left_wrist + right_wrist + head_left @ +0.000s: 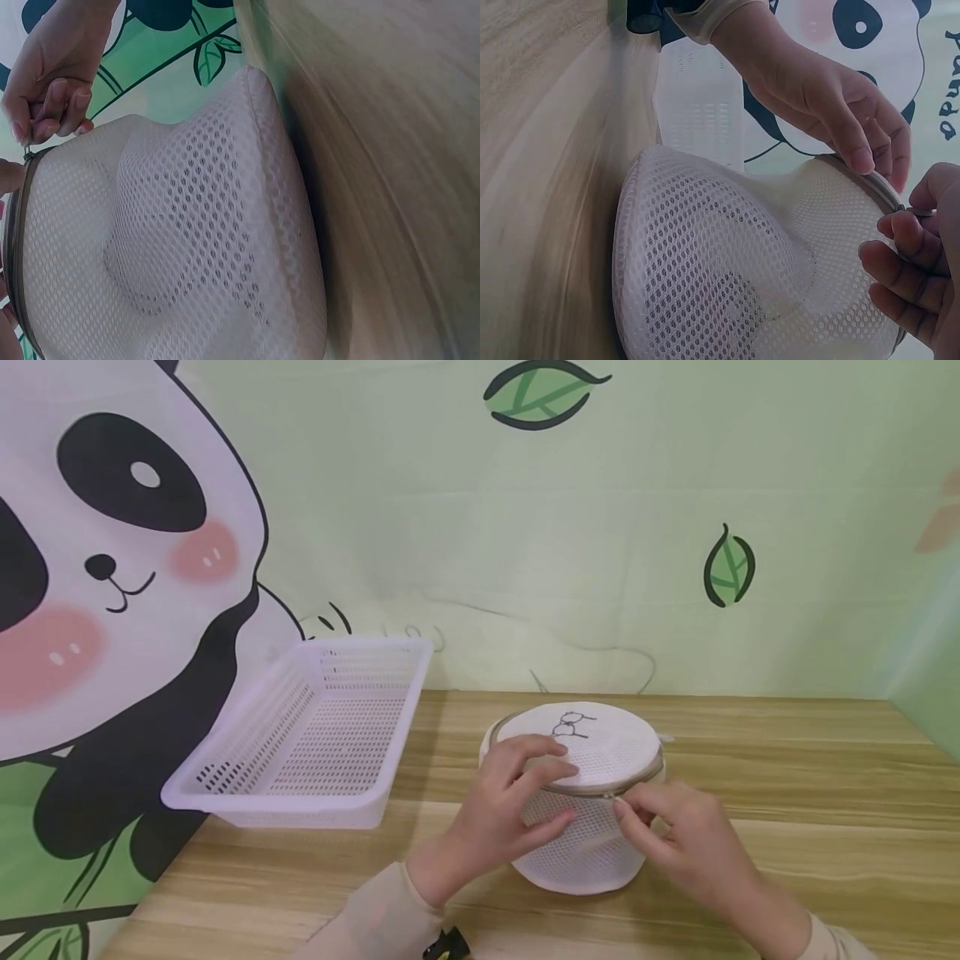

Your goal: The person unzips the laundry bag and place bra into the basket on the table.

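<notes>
A white mesh laundry bag (581, 860), shaped like a drum, stands upright on the wooden table (810, 827). Its round lid (618, 747) carries a small line drawing, and a beige zipper (881, 187) runs around the rim. At the front of that rim, my right hand (686, 835) pinches the zipper pull (921, 213) between thumb and index finger. My left hand (498, 814) lies at the lid's front left, fingers loosely spread over the edge and thumb lower, near the mesh side. Through the mesh, the bag's contents cannot be made out.
Left of the bag stands a white perforated plastic basket (378, 806) with nothing visible inside. Behind the table hangs a green backdrop (420, 527) printed with a panda and leaves. A small black object (447, 945) shows beside my left sleeve.
</notes>
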Motion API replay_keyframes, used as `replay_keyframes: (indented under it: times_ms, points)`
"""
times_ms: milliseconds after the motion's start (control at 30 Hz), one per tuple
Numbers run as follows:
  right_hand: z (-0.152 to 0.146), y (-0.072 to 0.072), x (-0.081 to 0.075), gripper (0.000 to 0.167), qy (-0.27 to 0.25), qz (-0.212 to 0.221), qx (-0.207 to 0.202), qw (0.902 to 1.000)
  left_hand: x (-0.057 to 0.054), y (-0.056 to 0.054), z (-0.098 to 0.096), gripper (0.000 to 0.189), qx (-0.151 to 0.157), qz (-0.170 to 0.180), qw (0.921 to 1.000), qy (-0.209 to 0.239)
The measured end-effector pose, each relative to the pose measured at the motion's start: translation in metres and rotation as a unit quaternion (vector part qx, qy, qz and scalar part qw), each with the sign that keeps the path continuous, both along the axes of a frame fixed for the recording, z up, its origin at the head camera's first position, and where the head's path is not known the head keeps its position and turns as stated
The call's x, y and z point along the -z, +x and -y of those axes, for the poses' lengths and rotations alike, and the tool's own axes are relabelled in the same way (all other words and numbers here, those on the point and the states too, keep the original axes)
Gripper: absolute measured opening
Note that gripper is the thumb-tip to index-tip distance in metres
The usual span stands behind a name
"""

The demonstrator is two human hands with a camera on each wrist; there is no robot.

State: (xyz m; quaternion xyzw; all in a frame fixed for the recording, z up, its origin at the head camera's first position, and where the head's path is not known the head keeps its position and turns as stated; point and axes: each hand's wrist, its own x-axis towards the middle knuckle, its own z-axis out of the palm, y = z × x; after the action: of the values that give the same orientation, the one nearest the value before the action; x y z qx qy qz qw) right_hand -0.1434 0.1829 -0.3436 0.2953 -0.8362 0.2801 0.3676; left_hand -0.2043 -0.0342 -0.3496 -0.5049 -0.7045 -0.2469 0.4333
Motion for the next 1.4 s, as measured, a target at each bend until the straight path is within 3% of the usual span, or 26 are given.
replay_keyframes:
  times_ms: [300, 867, 1400]
  points:
    - [0.004, 0.004, -0.001, 0.026, 0.007, 0.017, 0.001, 0.9998, 0.003, 0.003, -0.004, 0.047, -0.006, -0.007, 1.0000, -0.002]
    - [0.007, 0.004, 0.003, 0.025, 0.013, -0.009, -0.017, 0.9997, 0.009, 0.000, -0.006, 0.044, -0.011, -0.021, 0.9997, 0.007]
    - [0.010, 0.003, 0.004, 0.027, 0.009, -0.010, -0.028, 0.9995, 0.012, -0.001, -0.006, 0.028, -0.022, -0.031, 0.9991, 0.019]
